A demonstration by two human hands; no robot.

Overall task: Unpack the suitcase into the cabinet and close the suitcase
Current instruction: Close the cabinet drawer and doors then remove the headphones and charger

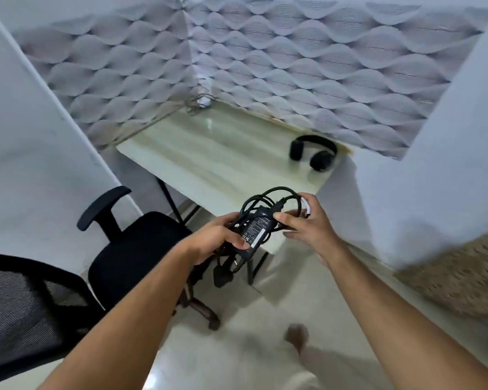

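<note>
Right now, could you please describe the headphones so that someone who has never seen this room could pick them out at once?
Find the pale desk set into the corner of the wave-patterned wall. Along its back edge, towards the right-hand end, lie the black over-ear headphones. They rest alone on the desk, an arched band with two round cups, unlike the black power adapter with its looped cable, which both hands hold in front of the desk.

A room corner with pale plain walls and grey wave-patterned wallpaper (279, 66) behind a glossy cream counter (209, 156) on thin black legs. Black headphones (313, 153) lie near its right edge. A black office chair (135, 249) with a mesh back stands at left on a shiny pale tiled floor (237, 347)
</note>
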